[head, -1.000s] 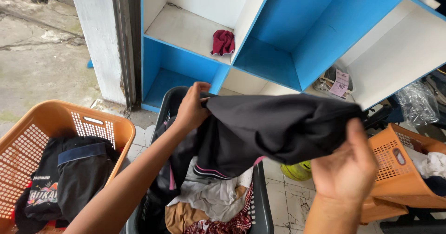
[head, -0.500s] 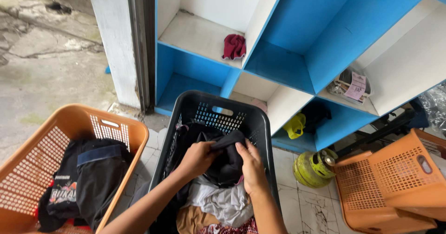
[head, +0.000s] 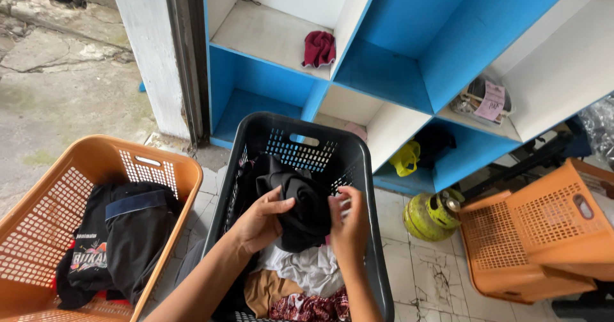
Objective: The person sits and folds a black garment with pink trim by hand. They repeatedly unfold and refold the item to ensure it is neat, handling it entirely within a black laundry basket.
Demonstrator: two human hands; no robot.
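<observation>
A black garment (head: 300,207) is bunched up between both my hands, just above the clothes in the dark grey laundry basket (head: 368,188). My left hand (head: 259,223) grips its left side with fingers curled around the fabric. My right hand (head: 350,223) pinches its right edge. Under the garment lie white (head: 307,267), tan and red patterned clothes. To the left stands an orange basket (head: 70,181) holding dark clothes (head: 121,232).
A blue and white cubby shelf (head: 409,60) fills the back, with a red cloth (head: 318,47) in one cell and a packet with a pink tag (head: 489,101) in another. A yellow-green gas cylinder (head: 432,213) and tipped orange baskets (head: 550,226) sit at right.
A second ago I held the black garment spread wide and raised in front of the shelf. Both hands have brought it down, bunched, over the dark basket.
</observation>
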